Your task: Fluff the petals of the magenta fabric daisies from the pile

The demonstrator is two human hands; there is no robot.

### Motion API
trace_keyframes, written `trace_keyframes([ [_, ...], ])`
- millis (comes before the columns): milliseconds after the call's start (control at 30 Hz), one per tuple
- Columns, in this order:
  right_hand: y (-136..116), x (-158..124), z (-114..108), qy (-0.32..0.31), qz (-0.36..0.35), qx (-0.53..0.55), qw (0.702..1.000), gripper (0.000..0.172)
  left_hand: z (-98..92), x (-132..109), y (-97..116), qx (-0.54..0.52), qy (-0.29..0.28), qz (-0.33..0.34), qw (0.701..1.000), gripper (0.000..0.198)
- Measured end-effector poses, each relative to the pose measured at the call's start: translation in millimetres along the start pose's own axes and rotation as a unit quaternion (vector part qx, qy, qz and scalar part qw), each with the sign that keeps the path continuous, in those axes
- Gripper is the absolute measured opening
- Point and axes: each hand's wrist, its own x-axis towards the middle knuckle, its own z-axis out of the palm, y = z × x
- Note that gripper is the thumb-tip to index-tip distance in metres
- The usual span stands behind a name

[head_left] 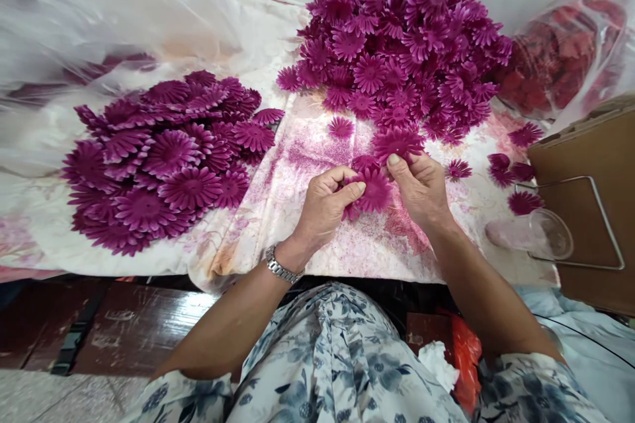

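Note:
Between thumb and fingers, my left hand (333, 198) pinches a magenta artificial flower layer (376, 190) with a ring of narrow petals. Other petals show behind it. My right hand (419, 186) pinches another magenta flower layer (397, 144), held slightly higher and to the right, close beside the first. A large heap of small flower layers (370, 73) rises just beyond my hands. To the left lies a pile of wider, flatter flower pieces (169, 152). One loose small flower (340, 127) rests on the cloth beyond my left hand.
A stained floral cloth (297, 145) covers the table. At right stand a cardboard box (590, 205), a bent metal wire frame (608, 225) and a tipped clear plastic cup (553, 234). Several loose flowers (524, 203) lie nearby. Clear plastic bags (570, 46) flank the back.

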Motion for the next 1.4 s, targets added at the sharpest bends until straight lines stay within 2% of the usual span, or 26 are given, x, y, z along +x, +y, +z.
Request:
trace_keyframes([
  [67,-0.2,1.3,-2.6,-0.009,0.004,0.010,1.000,0.029,1.2,1.1,1.7,-0.013,0.023,-0.010,1.000,0.013],
  [200,-1.0,-2.2,-2.1,-0.010,0.017,-0.015,1.000,0.038,1.0,4.3,0.1,-0.026,0.096,-0.022,0.995,0.016],
  [333,-3.8,-6.9,0.0,-0.020,0.013,-0.043,0.999,0.050,-3.0,5.3,-6.9,0.040,0.079,0.018,0.996,0.020],
  [400,-5.0,-8.4,-0.3,-0.047,0.009,-0.050,0.998,0.053,-4.2,5.3,-8.6,0.045,0.082,0.032,0.995,0.021],
  [567,-2.0,-10.9,-2.2,-0.153,-0.010,-0.087,0.984,0.049,-2.5,4.0,-3.4,-0.005,0.065,0.029,0.997,0.022],
  [700,2.5,-11.6,-1.3,-0.182,-0.018,-0.126,0.975,0.044,-2.2,2.1,-1.1,0.025,0.034,0.055,0.998,0.024],
  [800,3.9,-12.6,-0.2,-0.176,-0.029,-0.150,0.972,0.039,-3.6,2.5,-3.4,0.067,0.026,0.061,0.996,0.017],
  [933,3.3,-13.2,0.0,-0.136,-0.033,-0.171,0.975,0.027,-3.3,3.1,-4.2,0.060,0.040,0.032,0.997,0.016],
  [1033,1.6,-12.1,-0.6,-0.108,-0.067,-0.184,0.975,0.021,-0.5,1.3,-1.4,0.042,0.013,0.000,0.999,0.018],
  [1200,0.4,-11.5,-3.2,-0.102,-0.087,-0.189,0.973,0.024,1.5,0.6,0.1,0.022,-0.012,-0.015,1.000,0.020],
  [1300,-0.8,-12.6,-7.2,-0.088,-0.078,-0.195,0.974,0.027,-1.0,4.6,-2.8,-0.002,0.022,0.025,0.999,0.017],
  [1400,-3.0,-13.3,-13.2,-0.044,-0.059,-0.215,0.974,0.033,-4.3,8.9,-3.6,-0.018,0.073,0.060,0.995,0.018],
])
